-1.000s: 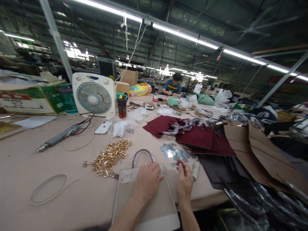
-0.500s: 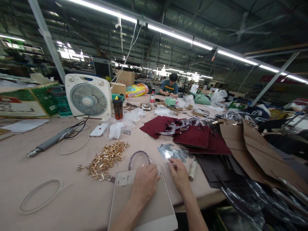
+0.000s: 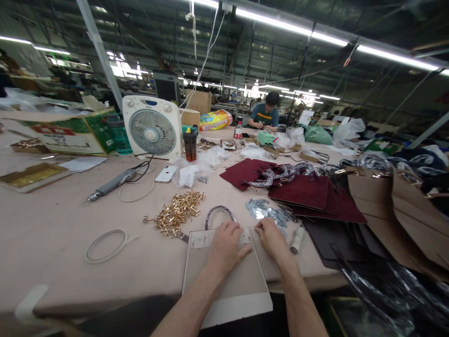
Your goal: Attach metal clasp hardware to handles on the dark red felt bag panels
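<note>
A beige bag panel (image 3: 228, 276) lies at the table's front edge, with a pale strip along its top and a plastic-wrapped handle (image 3: 219, 209) arching beyond it. My left hand (image 3: 224, 245) rests on the panel's upper part, thumb stretched out to the right. Just right of the panel, my right hand (image 3: 272, 238) has its thumb and fingertips pinched together; anything between them is too small to make out. Flat silvery metal pieces (image 3: 261, 209) lie in a pile beyond the right hand. A pale roll (image 3: 297, 239) lies to its right.
Gold-coloured metal fasteners (image 3: 178, 213) are heaped left of the handle. A grey corded tool (image 3: 114, 185), a phone (image 3: 166, 174) and a white fan (image 3: 153, 127) stand or lie farther left. Dark red bag pieces (image 3: 301, 192) and brown ones (image 3: 375, 206) cover the right side. A co-worker (image 3: 265, 114) sits across.
The camera view has turned left and tipped down. My left thumb is now spread out on the panel. My right hand's fingers have drawn together, close to the panel's right edge.
</note>
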The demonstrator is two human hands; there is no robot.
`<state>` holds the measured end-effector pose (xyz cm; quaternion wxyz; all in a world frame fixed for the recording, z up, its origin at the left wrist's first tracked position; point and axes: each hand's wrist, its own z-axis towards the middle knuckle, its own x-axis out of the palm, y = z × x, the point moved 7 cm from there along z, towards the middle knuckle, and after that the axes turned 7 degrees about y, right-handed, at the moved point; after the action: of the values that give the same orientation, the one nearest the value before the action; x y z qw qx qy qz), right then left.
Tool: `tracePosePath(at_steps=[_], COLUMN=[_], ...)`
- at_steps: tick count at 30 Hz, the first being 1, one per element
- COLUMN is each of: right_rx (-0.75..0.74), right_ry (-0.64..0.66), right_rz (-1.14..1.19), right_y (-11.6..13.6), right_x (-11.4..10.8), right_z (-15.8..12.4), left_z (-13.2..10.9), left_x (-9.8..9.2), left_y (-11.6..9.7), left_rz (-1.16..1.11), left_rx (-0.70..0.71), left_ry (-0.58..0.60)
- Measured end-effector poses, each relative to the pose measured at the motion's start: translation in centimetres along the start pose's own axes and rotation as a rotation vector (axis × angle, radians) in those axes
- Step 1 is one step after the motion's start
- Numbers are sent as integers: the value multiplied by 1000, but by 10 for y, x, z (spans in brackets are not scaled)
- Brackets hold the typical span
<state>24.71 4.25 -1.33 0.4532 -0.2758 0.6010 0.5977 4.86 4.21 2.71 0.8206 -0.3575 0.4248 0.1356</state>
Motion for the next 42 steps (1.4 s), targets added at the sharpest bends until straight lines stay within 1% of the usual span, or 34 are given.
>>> tracePosePath(at_steps=[3,5,7,9,11,13,15,16,18,23,33,39,42], right_rx=[-16,-21,-5,45,96,122,99,76,23,-46,-72,-140,-122], right_ry=[-18,-56,-122,-214,-275,-252,-159,-113,-43,43,75,71,72], right_rz=[-16,53,178,327,523,760,939,982,990,904,814,700,691], right_y=[4,2,-2,-9,-14,-13,-5,1,12,29,32,42,39], right_x=[3,1,-5,-13,-15,-8,4,9,14,14,17,13,16], right_z=[-6,-8,-10,-13,-17,-22,-27,-30,-35,-37,-32,-30,-28], left_z=[1,3,5,7,8,9,9,9,9,8,8,7,7], left_x=[0,1,3,4,4,3,3,3,3,4,5,6,5], left_y=[1,3,5,6,6,5,4,4,4,5,7,8,8], left_rz=[13,25,35,44,51,57,58,55,47,26,11,-3,-3], left_rx=[-13,-24,-30,-30,-30,-33,-36,-37,-35,-16,-27,-30,-30], left_ry=[0,19,39,51,58,63,68,70,69,43,35,48,44])
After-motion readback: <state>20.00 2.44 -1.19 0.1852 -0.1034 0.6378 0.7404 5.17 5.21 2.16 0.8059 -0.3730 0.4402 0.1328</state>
